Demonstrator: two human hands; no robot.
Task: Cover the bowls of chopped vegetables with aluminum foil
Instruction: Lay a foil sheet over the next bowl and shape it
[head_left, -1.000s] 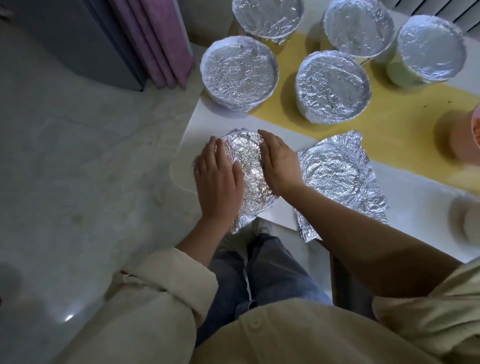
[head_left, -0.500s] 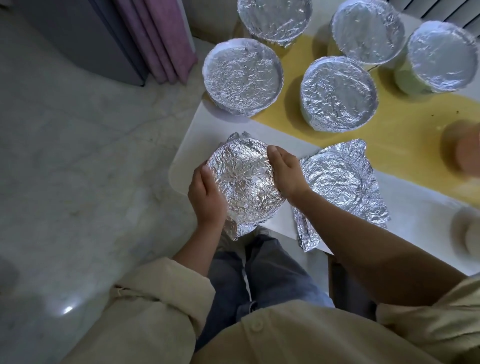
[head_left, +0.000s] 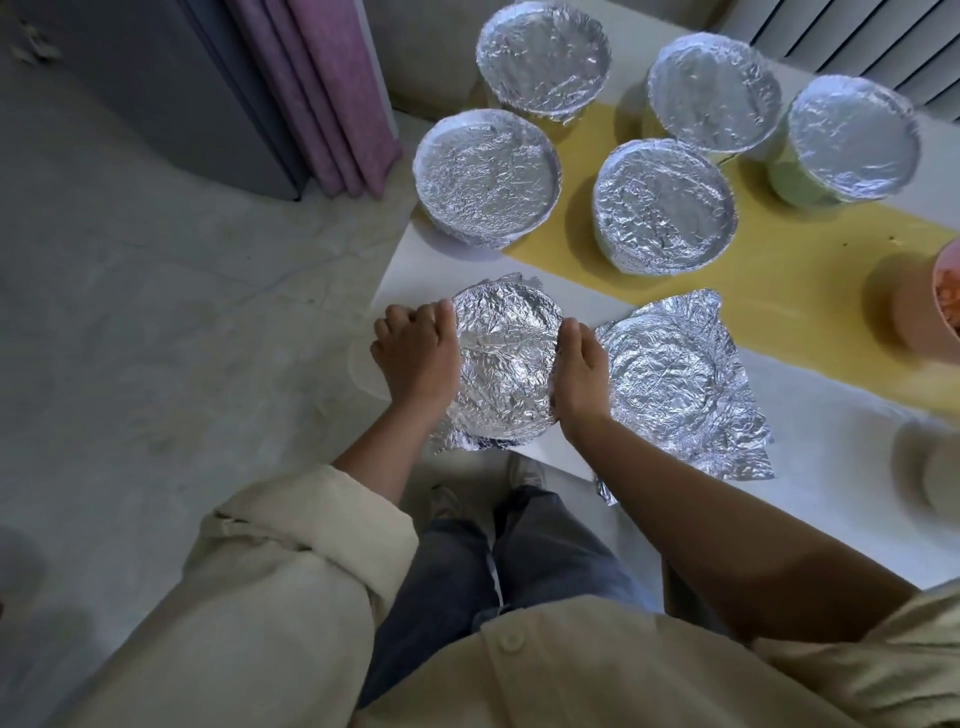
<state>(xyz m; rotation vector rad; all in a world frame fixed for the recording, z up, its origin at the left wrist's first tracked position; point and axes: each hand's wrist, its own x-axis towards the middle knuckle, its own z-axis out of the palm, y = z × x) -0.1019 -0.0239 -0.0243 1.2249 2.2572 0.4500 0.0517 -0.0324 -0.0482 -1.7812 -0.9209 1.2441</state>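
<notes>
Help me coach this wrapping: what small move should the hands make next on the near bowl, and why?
Probably move the left hand to the foil flap at the near bowl's front edge and fold it under; the right hand grips the other side, but that flap sticks out loose.

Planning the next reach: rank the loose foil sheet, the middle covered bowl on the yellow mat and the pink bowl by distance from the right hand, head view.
1. Loose foil sheet, lying right beside the right hand.
2. Middle covered bowl, beyond the hand on the yellow mat.
3. Pink bowl, at the view's right edge.
</notes>
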